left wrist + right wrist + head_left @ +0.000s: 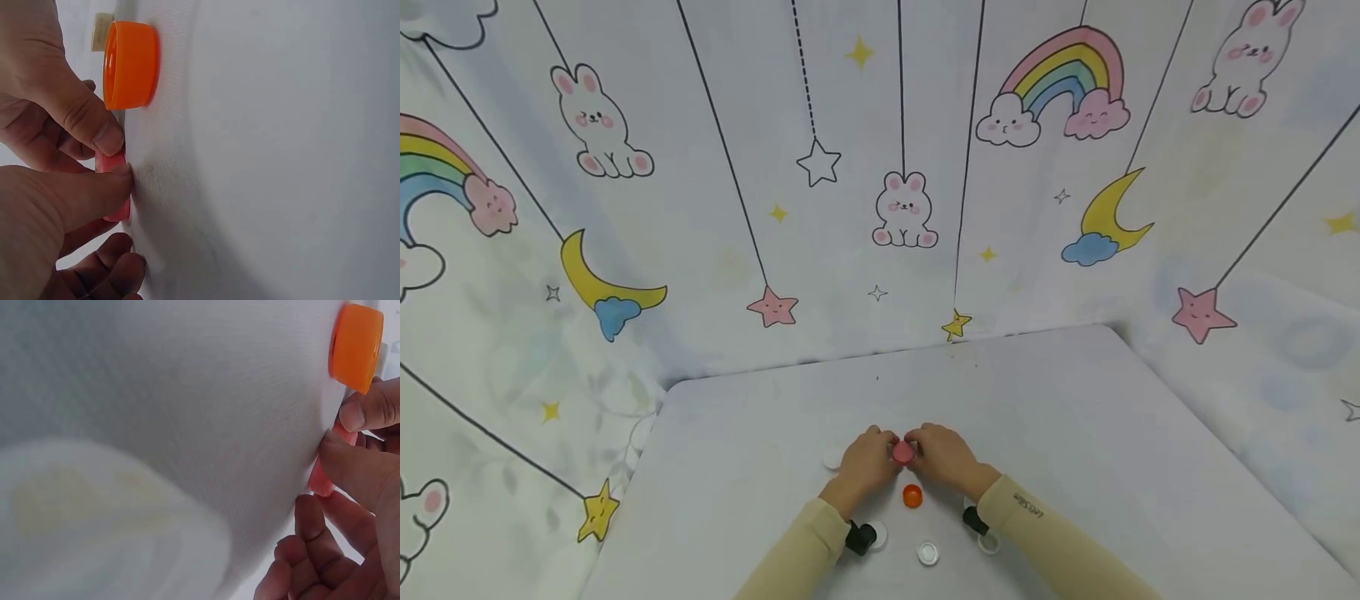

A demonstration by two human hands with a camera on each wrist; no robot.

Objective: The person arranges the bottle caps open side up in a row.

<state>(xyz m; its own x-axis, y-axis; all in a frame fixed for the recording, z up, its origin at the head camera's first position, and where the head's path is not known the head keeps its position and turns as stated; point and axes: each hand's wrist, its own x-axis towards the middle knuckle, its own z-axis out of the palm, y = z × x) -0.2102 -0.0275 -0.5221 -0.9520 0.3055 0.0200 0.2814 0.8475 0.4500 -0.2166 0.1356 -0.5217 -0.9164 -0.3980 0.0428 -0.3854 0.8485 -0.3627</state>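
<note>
Both hands meet at a small red bottle cap on the white table. My left hand pinches it from the left, thumb against its near side, as the left wrist view shows on the red cap. From the other side my right hand pinches the same cap, its thumb lying across the cap's side. The fingers hide part of the cap. Just nearer the body stands an orange cap, its open side up, touched by neither hand.
A white round cap lies near the front. Other white pieces sit partly behind the wrist cameras, one more beside the left hand. A blurred white thing fills the right wrist view's lower corner. A printed cloth hangs behind the table.
</note>
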